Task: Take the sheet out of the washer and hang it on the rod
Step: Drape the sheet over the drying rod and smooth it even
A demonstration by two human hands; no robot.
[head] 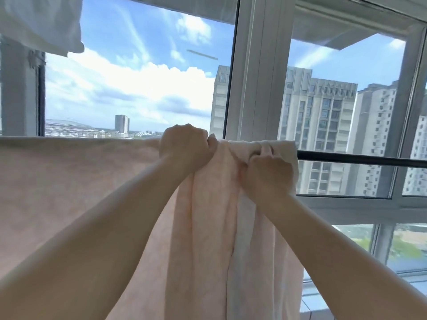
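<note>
The left hand [187, 144] is closed in a fist over the top fold of the pale pink, soft woven cotton sheet [69, 192], right where it crosses the thin black metal rod [360, 159], and the right hand [269, 174] sits just beside it toward the rod's bare end, fingers curled into a gathered clump of the same cloth. The sheet already hangs over the rod: left of the hands it lies flat and smooth, while below them it falls in thick, rope-like pleats. That bunch looks heavy; if it is let go before being spread along the bare rod, it would likely dry poorly in the folds. A hard sideways tug could also drag the smooth part askew or slide the cloth off the slick round rod.
</note>
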